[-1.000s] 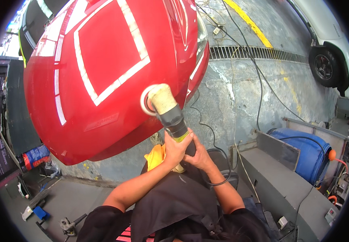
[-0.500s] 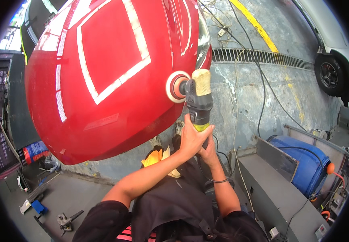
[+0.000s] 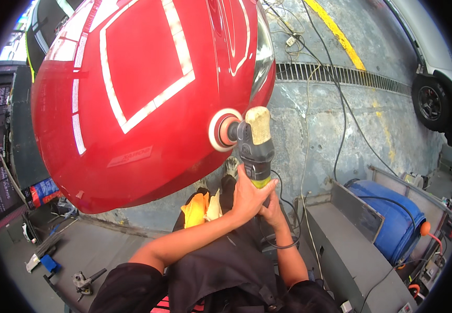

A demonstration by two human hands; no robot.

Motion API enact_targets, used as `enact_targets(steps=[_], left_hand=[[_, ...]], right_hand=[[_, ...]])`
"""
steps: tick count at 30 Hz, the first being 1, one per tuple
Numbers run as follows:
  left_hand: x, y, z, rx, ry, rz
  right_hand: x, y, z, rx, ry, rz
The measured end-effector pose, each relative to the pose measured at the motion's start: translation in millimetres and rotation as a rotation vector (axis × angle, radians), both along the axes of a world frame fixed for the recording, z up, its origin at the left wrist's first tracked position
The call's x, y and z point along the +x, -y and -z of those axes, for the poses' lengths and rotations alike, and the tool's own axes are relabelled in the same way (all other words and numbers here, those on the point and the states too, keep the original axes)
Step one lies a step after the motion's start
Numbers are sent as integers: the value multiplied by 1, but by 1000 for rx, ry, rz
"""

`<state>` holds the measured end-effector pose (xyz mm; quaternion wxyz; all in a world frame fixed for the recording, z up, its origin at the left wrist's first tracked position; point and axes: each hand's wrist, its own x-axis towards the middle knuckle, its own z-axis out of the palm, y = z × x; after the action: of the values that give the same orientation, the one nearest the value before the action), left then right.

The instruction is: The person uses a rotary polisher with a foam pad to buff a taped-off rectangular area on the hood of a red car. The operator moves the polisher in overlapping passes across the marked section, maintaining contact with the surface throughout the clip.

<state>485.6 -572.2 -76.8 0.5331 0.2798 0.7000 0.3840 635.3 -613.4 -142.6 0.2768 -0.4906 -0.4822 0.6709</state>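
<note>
At the front corner of a red car (image 3: 147, 68), just below the headlight (image 3: 264, 57), sits a handheld car polisher (image 3: 256, 154), pad side twd the bodywork. L hand (image 3: 248, 197) is closed round its handle nr the yellow-green band; R hand (image 3: 273, 213) grips lower down, partly hidden behind the L, so finger positions there can't be told.

Step in hand: prob. buffing the panel's lower edge. Pad looks to be against the paint, but the contact face is out of sight, & can't tell if it's spinning. Next move prob. calls for a firm two-handed hold, pad flat to the curve w/ light pressure nr the edge, & the power cord (image 3: 283, 201), looped by the R forearm, held clear.

Polisher looks well used: black/grey body, head under a worn cream cover (image 3: 257, 125), pinkish-orange backing plate w/ a whitish round pad (image 3: 214, 131). Paint is v. glossy, w/ bright light strips mirrored in it & a faint rectangular mark (image 3: 130, 157) lower down. Yellow cloth (image 3: 196, 209) is at the front of the dark apron (image 3: 218, 266), nr the L forearm.
</note>
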Motion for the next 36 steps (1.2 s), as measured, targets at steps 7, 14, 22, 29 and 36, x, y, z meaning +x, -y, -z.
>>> enact_targets(steps=[7, 14, 22, 29, 36], left_hand=[[2, -36, 5, 23, -79, 78], [1, -25, 10, 38, -36, 78], [-18, -17, 6, 82, 80, 115], [-22, -62, 25, 191, 194, 177], [-18, -20, 16, 126, 179, 174]], right_hand=[[-6, -31, -2, -85, -69, 41], [-5, -32, -11, -82, -62, 25], [-20, -7, -17, -43, -48, 113], [-30, -48, -34, -147, -104, 209], [-26, -6, -33, -95, -58, 218]])
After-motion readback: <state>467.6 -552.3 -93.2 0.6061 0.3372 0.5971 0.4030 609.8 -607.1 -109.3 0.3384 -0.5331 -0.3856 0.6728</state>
